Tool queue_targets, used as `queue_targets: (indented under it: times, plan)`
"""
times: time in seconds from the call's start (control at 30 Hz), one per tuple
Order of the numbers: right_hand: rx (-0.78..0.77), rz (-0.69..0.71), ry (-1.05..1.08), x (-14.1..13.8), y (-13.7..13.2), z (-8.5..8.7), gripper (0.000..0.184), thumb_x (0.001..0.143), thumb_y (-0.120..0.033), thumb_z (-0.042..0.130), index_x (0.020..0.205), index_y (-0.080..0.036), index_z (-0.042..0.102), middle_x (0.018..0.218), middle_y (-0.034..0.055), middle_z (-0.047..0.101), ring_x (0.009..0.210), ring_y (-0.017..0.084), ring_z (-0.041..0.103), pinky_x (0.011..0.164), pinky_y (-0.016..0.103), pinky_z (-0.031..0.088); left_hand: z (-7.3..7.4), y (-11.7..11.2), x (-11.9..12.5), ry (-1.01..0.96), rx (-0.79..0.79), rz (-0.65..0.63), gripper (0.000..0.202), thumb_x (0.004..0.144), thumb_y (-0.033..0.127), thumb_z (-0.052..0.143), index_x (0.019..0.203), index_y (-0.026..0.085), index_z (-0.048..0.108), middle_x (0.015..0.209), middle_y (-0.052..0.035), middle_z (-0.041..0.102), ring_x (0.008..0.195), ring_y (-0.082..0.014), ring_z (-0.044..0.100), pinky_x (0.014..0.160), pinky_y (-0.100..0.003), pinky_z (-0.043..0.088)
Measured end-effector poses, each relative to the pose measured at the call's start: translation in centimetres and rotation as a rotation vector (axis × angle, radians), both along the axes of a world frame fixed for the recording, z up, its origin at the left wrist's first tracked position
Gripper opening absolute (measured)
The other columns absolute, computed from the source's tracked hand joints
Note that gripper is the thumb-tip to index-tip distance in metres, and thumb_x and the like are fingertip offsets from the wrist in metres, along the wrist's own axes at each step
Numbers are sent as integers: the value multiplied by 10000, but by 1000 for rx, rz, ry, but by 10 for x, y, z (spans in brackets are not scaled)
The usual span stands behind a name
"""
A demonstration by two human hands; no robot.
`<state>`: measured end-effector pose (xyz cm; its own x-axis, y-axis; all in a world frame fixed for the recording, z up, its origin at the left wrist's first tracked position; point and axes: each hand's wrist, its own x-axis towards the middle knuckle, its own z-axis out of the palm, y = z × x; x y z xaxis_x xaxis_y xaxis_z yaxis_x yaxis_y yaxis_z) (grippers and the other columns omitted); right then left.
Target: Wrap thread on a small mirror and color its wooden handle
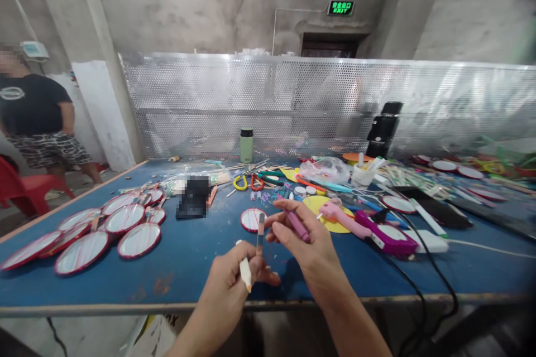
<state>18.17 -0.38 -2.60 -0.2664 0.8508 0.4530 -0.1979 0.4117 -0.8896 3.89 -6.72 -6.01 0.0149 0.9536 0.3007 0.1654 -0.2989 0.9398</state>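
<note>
My left hand (237, 284) is closed around a white marker (246, 273), its tan tip pointing down. The same fingers grip a flat wooden stick (260, 234) with a grey upper end, held upright. Just to its right, my right hand (301, 245) is closed on a purple marker or cap (298, 226), held slanted in the fingers; which of the two I cannot tell. Its fingertips come close to the stick. Behind both hands, a round white disc (253, 220) with a red rim lies on the blue table (188, 273).
Several red-rimmed discs (82, 252) overlap at left, near a dark phone-like object (194, 197). At right lie a yellow disc (319, 205), a pink glue-gun-like tool (345, 220), a purple device (391, 240) and cables. A green bottle (247, 146) stands behind. A person (36, 106) is at far left.
</note>
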Motion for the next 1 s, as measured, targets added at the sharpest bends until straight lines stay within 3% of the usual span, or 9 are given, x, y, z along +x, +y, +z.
queue_targets:
  times: [0.3,0.6,0.83,1.0]
  plan:
    - [-71,59,51,-3,-4,1,349,767,-314,735,1043,-193,560,798,7,709,698,131,656,714,286,553,1,1,-1,32,-18,-8,281,941,422,478,778,206,553,752,-64,784,733,-223,745,740,-286,517]
    - [-196,281,124,0,-4,-7,361,805,-368,741,1078,-204,571,909,62,744,873,184,699,772,298,533,-1,-1,-8,-97,-46,-167,315,956,457,502,783,197,547,757,-65,803,736,-226,752,755,-300,528]
    - [-213,282,172,-1,-4,-9,384,760,-333,791,1053,-206,579,805,16,692,840,199,713,659,260,522,2,-2,-9,-92,-30,-266,329,960,455,496,762,197,539,731,-83,805,729,-221,745,772,-317,533]
    - [-207,232,227,-2,-3,-12,392,721,-317,821,1018,-209,589,726,-26,648,805,199,721,638,255,523,2,-2,-8,-79,-32,-257,331,966,449,482,769,192,550,743,-92,804,731,-223,741,790,-341,533]
